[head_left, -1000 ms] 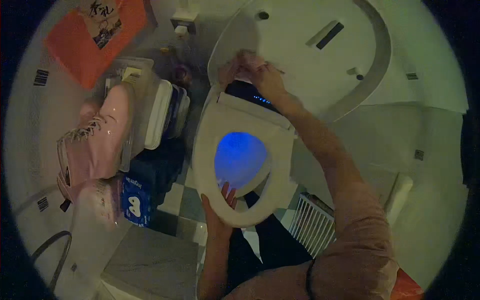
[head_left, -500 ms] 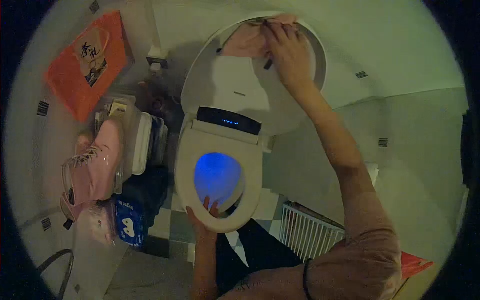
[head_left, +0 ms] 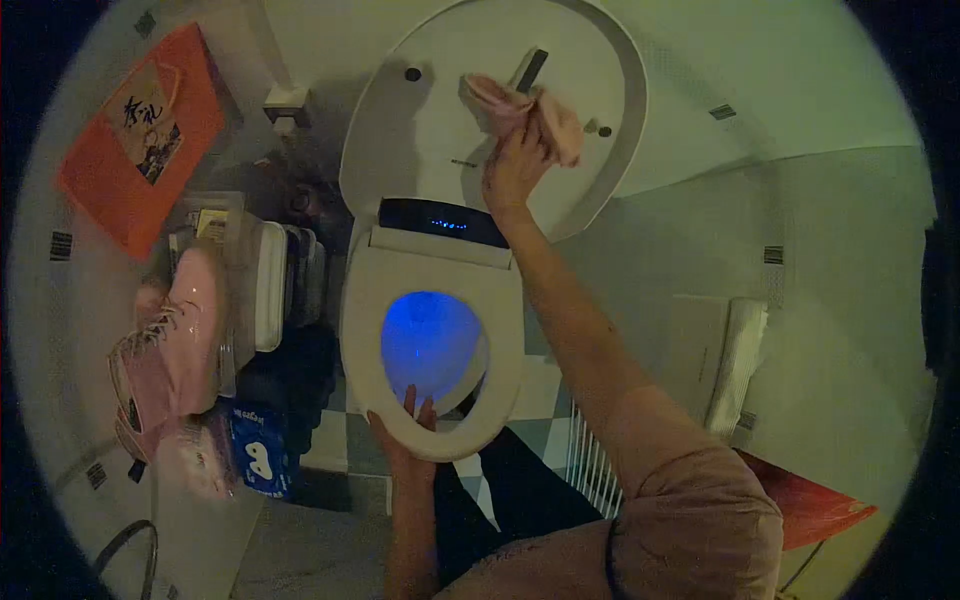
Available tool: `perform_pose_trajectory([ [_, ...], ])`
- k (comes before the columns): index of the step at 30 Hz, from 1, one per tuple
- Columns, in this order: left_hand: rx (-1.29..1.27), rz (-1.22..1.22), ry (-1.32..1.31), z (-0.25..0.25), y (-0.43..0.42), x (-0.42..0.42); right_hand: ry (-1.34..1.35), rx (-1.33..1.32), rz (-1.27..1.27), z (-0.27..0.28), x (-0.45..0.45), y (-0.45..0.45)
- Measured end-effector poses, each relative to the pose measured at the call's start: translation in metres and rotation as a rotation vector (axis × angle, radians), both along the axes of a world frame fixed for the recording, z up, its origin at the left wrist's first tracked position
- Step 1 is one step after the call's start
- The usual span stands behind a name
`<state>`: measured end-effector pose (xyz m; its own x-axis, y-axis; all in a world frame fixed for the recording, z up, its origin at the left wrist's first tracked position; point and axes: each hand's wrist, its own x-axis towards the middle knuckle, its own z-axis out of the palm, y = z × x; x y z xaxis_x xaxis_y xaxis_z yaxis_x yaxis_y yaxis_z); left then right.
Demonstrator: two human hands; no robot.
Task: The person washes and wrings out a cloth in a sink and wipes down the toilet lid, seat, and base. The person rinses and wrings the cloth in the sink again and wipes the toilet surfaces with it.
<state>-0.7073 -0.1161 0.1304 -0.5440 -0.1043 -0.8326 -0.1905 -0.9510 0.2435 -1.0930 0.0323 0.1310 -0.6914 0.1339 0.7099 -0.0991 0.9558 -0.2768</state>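
My right hand (head_left: 520,165) grips a pink cloth (head_left: 556,125) against the inner face of the raised toilet lid (head_left: 400,130). The cloth bunches out above the fingers, just below a dark rectangular pad on the lid. With my left hand (head_left: 404,440) I hold the front edge of the toilet seat (head_left: 365,330), fingers curled over the inner rim. Blue light fills the toilet bowl (head_left: 430,345) beneath the seat. Behind the seat runs a black display panel (head_left: 445,222) with small lit blue marks.
Pink lace-up boots (head_left: 185,330) stand at the left, near stacked plastic boxes (head_left: 270,285) and a blue package (head_left: 262,450). An orange bag (head_left: 140,140) is at the upper left. A white slatted rack (head_left: 590,460) stands right of my legs.
My right hand has moved down and left with the cloth, from the lid's top edge to its lower middle. The left hand stays on the seat. The view has shifted slightly.
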Motion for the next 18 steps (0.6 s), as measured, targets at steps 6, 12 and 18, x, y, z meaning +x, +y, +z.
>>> perform_pose_trajectory([
  [6, -0.031, -0.058, -0.025, 0.001, -0.002, 0.001, -0.471, -0.525, 0.444, -0.013, 0.064, 0.044],
  [12, 0.004, 0.001, 0.048, 0.001, 0.002, 0.003, 0.123, 0.568, 0.301, 0.124, 0.009, -0.044],
  [18, -0.024, -0.015, 0.015, 0.003, 0.005, -0.002, -0.088, 1.156, 0.489, 0.002, -0.009, 0.003],
])
